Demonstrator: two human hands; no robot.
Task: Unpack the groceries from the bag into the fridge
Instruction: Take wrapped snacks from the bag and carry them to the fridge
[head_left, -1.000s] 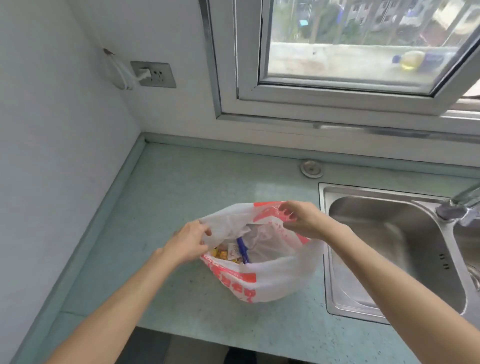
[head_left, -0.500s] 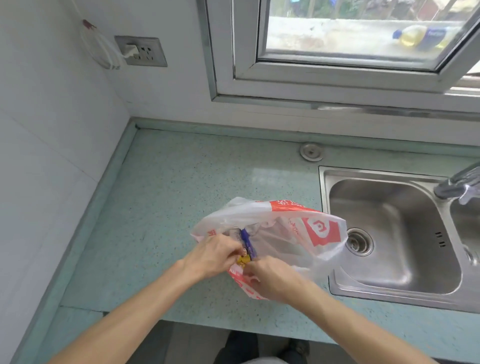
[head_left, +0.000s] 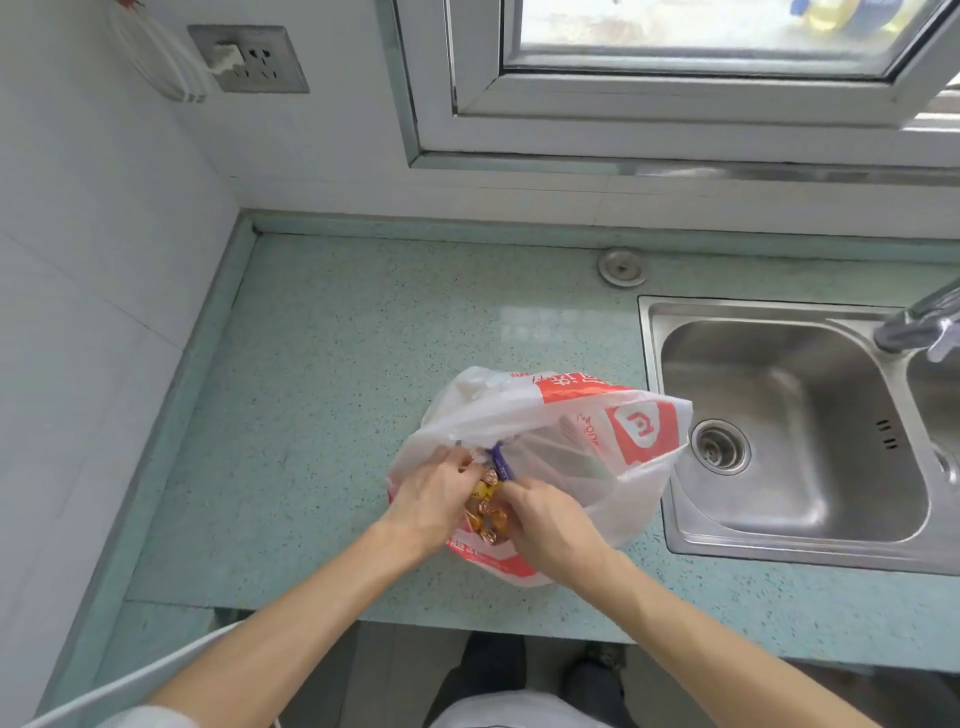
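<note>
A white plastic grocery bag (head_left: 587, 431) with red print lies on the pale green counter (head_left: 337, 395), just left of the sink. Its mouth faces me. Inside the mouth shows a clear packet of gold-wrapped sweets (head_left: 485, 506) with a purple-blue strip at its top. My left hand (head_left: 434, 501) grips the packet's left side with curled fingers. My right hand (head_left: 545, 525) grips its right side at the bag's near edge. The rest of the bag's contents are hidden by the plastic. No fridge is in view.
A steel sink (head_left: 789, 431) with a drain lies to the right, its tap (head_left: 919, 322) at the far right edge. A round metal cap (head_left: 622, 267) sits in the counter behind. Tiled wall with a socket (head_left: 249, 60) on the left; a window above.
Both hands left the bag's rim, where they held it open, and went into the mouth onto the sweets packet. The packet now shows more between them. The camera has tilted down.
</note>
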